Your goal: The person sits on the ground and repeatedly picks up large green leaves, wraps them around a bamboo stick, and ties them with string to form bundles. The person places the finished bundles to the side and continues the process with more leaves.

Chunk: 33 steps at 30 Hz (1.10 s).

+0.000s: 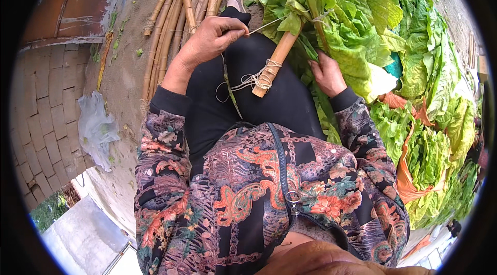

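My left hand (215, 38) pinches a thin pale string (266, 26) and holds it taut toward the leaves. Across my lap lies a bamboo pole (282, 57), its near end wrapped in several turns of string (268, 73) with a loose tail. Big broad green leaves (357, 42) hang in bunches along the far part of the pole. On the right, my right hand (329, 74) closes on the edge of these leaves, its fingertips partly hidden among them. A slender dark green stalk (229, 86) rests on my trousers below my left hand.
Several bamboo poles (168, 37) lie on the ground at the far left. More leaf heaps (424, 156) with orange cloth (406, 171) fill the right side. A crumpled clear plastic bag (97, 130) lies by the brick paving (49, 114) at left.
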Motion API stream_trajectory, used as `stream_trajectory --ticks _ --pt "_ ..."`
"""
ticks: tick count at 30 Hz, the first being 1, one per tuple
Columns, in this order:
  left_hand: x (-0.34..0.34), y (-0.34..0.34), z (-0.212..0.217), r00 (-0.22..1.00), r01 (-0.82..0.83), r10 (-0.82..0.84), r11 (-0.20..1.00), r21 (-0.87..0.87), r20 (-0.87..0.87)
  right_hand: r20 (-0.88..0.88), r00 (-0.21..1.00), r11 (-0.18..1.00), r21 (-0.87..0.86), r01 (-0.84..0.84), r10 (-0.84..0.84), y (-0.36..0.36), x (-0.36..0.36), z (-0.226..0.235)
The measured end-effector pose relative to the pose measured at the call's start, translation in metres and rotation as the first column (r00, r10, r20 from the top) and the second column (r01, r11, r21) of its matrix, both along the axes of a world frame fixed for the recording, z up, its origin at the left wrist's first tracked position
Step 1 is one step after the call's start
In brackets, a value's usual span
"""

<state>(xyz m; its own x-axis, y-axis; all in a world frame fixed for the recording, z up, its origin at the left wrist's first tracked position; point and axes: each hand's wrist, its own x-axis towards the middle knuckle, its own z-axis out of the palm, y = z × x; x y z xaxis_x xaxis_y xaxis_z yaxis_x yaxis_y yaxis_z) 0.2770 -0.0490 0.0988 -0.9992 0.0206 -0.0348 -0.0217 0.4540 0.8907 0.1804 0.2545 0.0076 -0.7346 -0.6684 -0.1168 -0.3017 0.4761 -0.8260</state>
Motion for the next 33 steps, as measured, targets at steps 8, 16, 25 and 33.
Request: stream_trajectory --ticks 8,16,25,33 --pt "-0.009 -0.018 -0.003 0.976 0.183 -0.167 0.976 -0.114 0.143 0.07 0.984 0.981 -0.12 -0.155 0.164 -0.036 -0.015 -0.04" --pt "-0.059 -0.021 -0.07 0.971 0.238 -0.218 0.929 -0.282 0.101 0.271 0.958 0.841 -0.536 0.072 0.091 -0.077 -0.022 -0.046" --pt "-0.11 0.014 0.04 0.931 0.319 -0.342 0.583 -0.747 0.13 0.149 0.964 0.969 -0.148 -0.2 0.222 -0.058 -0.022 -0.007" --pt "-0.021 0.122 0.009 0.992 -0.126 0.127 0.989 -0.072 0.011 -0.457 0.83 0.87 -0.488 0.066 -0.319 -0.126 -0.028 -0.109"
